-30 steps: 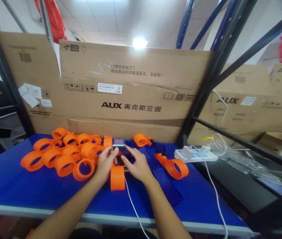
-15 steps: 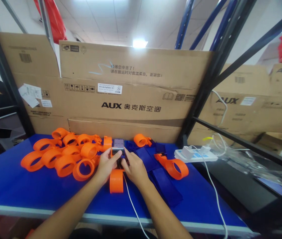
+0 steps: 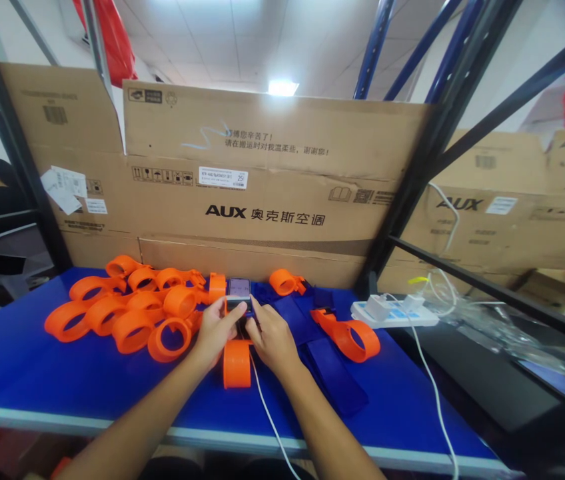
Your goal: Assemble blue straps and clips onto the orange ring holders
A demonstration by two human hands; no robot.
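Holding a small boxy device (image 3: pixel 239 288) between both hands, above the middle of the table, with a flat grayish glassy screen facing up and a dark rim around. Clamped on its near edge with the left hand (image 3: pixel 218 325), thumb laid flat across, fingers mostly hidden beneath. Crowding its right corner with the right hand (image 3: pixel 272 330), forefinger stretched straight and thumb bent in close; cannot tell a firm grip from a light touch there. Just below, toward the body, a wide, smooth orange band (image 3: pixel 237 364), and beside it a thin, round white cord (image 3: pixel 264 395) trailing over the table edge. To the left, a crowded cluster of glossy orange loops (image 3: pixel 132 331), rounded and hollow. To the right, thin, flat, dark blue pieces (image 3: pixel 335 377), then another orange loop (image 3: pixel 361 340) on a strap. Underneath, a smooth blue tabletop (image 3: pixel 112 393); farther right, a white plastic power strip (image 3: pixel 425 319); behind, a creased, matte cardboard panel (image 3: pixel 272 240).
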